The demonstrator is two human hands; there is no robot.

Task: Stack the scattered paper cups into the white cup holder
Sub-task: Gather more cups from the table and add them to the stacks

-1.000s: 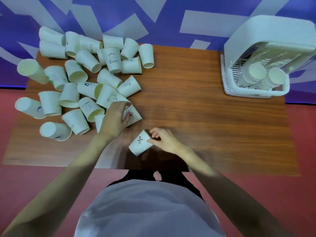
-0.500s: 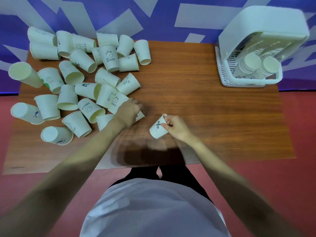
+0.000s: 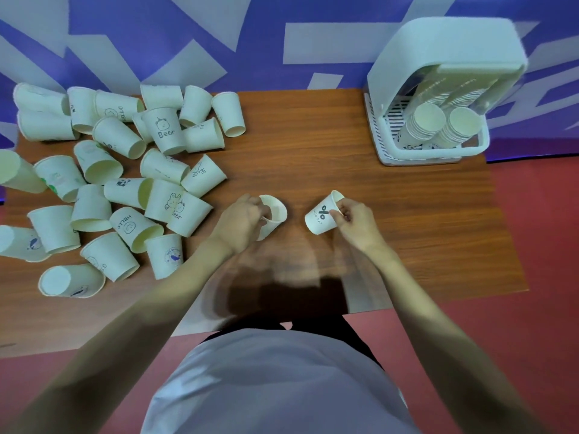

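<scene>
My left hand (image 3: 239,222) grips a plain paper cup (image 3: 275,213) with its mouth facing up and to the right, just above the table's middle. My right hand (image 3: 355,225) pinches the rim of a second paper cup (image 3: 322,214) printed with a percent sign, tilted with its base toward the left. The two cups sit a short gap apart. Several loose paper cups (image 3: 163,130) lie scattered over the table's left half. The white cup holder (image 3: 445,67) stands at the back right and holds two slanted stacks of cups (image 3: 429,120).
The wooden table (image 3: 360,158) rests on a red floor (image 3: 539,214), with a blue and white patterned wall behind. Some cups on the far left hang over the table's edge. My torso in a light shirt fills the bottom of the view.
My left hand has lifted a cup out of the pile and brought it right, toward the middle. My right hand has carried the percent-sign cup up and right.
</scene>
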